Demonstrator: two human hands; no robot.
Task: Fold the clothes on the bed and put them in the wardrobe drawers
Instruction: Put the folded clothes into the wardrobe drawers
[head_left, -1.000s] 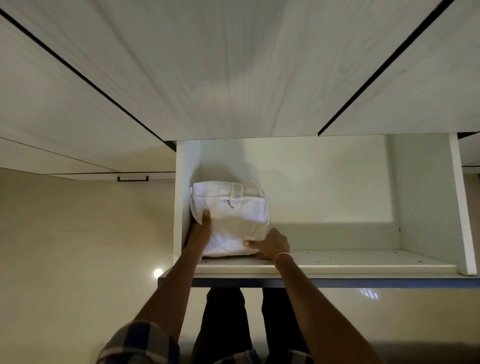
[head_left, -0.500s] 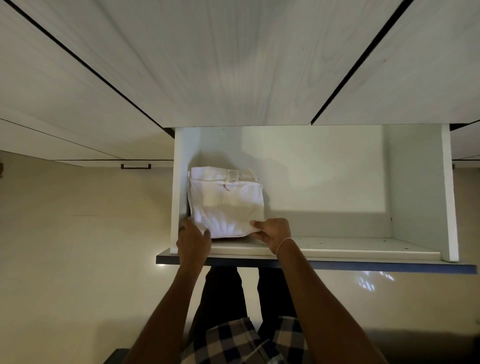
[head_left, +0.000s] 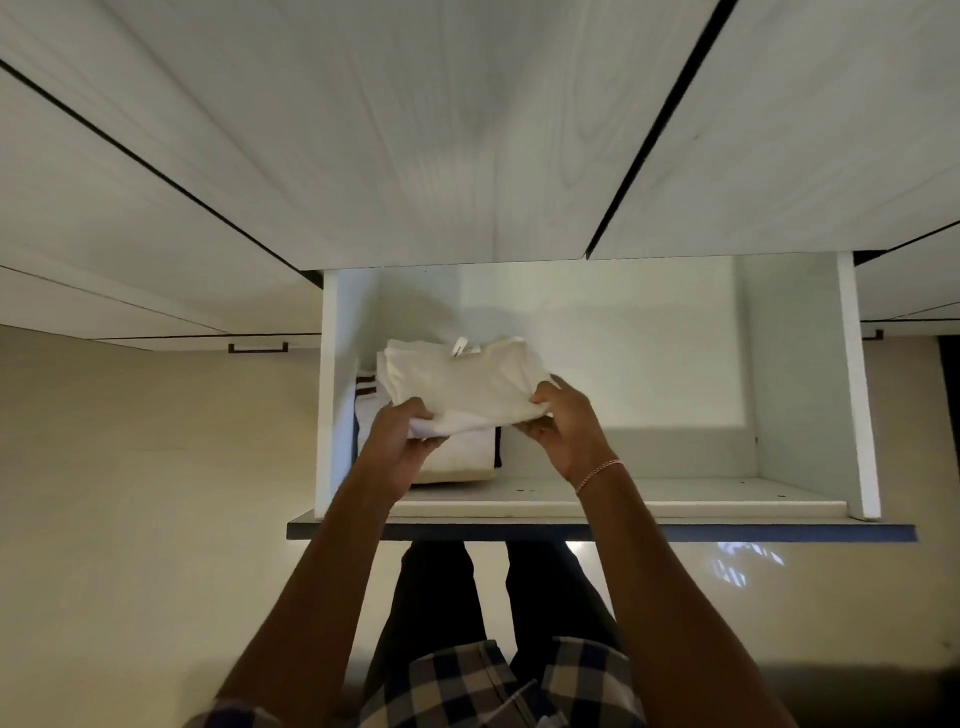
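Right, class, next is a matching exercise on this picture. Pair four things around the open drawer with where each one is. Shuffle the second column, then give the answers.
Things
1. folded white garment
2. striped folded garment
3. bracelet
4. dark handle

Places
A. worn on the right wrist
B. lying in the left part of the drawer
C. held above the drawer by the left hand and the right hand
D. on the wardrobe, beside the drawer

Pairs: 1-C, 2-B, 3-A, 4-D
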